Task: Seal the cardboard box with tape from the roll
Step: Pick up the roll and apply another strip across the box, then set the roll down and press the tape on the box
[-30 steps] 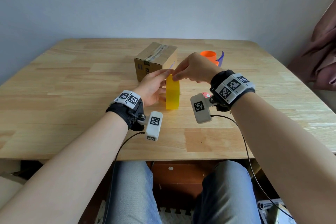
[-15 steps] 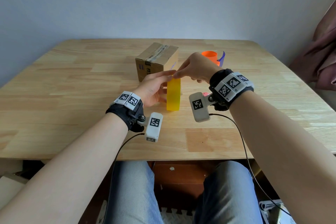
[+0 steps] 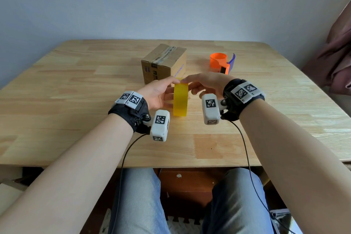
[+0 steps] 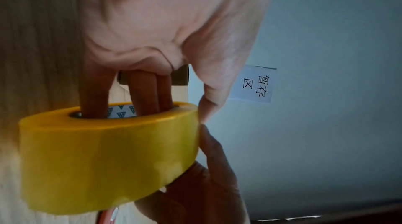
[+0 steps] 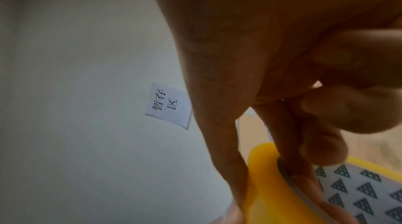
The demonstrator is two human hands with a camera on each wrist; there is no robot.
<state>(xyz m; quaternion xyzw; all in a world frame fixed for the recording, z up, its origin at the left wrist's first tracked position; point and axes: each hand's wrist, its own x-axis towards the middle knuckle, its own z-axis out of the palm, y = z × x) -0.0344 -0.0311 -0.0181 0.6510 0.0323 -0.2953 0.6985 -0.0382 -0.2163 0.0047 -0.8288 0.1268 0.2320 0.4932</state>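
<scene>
A yellow tape roll (image 3: 180, 100) stands on edge on the wooden table (image 3: 76, 100), just in front of the cardboard box (image 3: 164, 62). My left hand (image 3: 161, 93) grips the roll: several fingers (image 4: 141, 93) reach into its core and the thumb lies on the outer rim. My right hand (image 3: 203, 85) pinches the top of the roll (image 5: 261, 167) from the right, thumb on the outer face, fingers at the core edge. The box is closed, with old clear tape along its top seam. In the left wrist view the roll (image 4: 104, 159) fills the lower left.
An orange tape dispenser with a blue blade guard (image 3: 221, 62) stands right of the box. A white paper label (image 4: 256, 86) hangs on the wall behind. A dark red cloth (image 3: 338, 59) is at the right edge. The table's front edge is near my knees.
Both hands and the tape roll have stayed in nearly the same spot. The right hand's fingertips have shifted slightly along the top of the roll.
</scene>
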